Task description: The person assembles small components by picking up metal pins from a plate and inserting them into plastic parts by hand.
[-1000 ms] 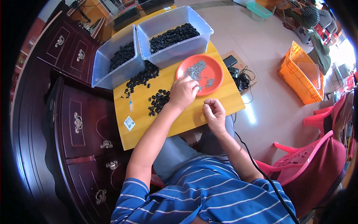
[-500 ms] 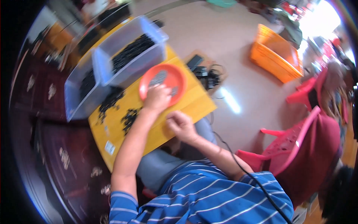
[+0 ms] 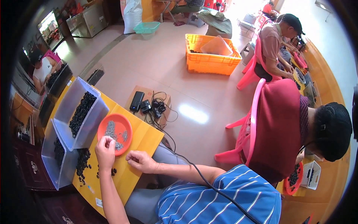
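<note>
Head view | your left hand [image 3: 105, 151] pinches small pieces at orange dish [image 3: 115, 128] | right hand [image 3: 140, 161] loosely curled, grip unclear | risk: dropped pieces scatter across yellow worktop [image 3: 143, 138].

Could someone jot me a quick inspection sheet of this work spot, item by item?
Surface: yellow board tabletop.
Job's things: round orange plastic dish with small grey pieces; loose black pieces beside it.
Clutter: two clear plastic bins of black pieces.
Hands: left hand at the dish rim, fingers pinched; right hand on the tabletop, grip unclear.
Cables: black cable running to devices on a cardboard box.
Surroundings: orange crate, pink plastic chairs, seated co-workers.
</note>
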The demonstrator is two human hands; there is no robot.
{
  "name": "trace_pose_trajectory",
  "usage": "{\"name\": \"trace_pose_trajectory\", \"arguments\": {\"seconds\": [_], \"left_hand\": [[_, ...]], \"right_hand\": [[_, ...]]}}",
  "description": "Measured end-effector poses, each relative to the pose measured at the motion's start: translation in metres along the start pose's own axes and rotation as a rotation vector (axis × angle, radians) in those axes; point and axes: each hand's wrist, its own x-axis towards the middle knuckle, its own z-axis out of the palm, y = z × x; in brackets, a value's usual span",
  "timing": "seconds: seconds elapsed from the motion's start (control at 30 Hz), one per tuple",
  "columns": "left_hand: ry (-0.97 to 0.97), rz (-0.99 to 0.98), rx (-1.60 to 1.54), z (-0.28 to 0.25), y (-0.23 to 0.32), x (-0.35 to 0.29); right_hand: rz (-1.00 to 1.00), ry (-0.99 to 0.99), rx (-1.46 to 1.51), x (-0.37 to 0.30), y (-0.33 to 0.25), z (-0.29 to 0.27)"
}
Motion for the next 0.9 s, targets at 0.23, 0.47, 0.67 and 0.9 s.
{"name": "trace_pose_trajectory", "arguments": {"seconds": [0.23, 0.47, 0.67, 0.9], "left_hand": [[-0.04, -0.068, -0.237, -0.013, -0.001, -0.045], [-0.16, -0.13, -0.401, -0.001, -0.002, -0.071], [-0.162, -0.167, -0.405, -0.006, -0.003, -0.108], [-0.064, -0.201, -0.516, -0.002, -0.012, -0.156]], "right_hand": [[0.022, -0.014, -0.034, 0.0, 0.001, -0.002], [-0.056, 0.056, -0.022, -0.002, -0.002, 0.002], [-0.057, 0.055, -0.065, -0.006, 0.003, 0.012], [-0.037, 0.094, -0.405, -0.008, 0.008, 0.011]]}}
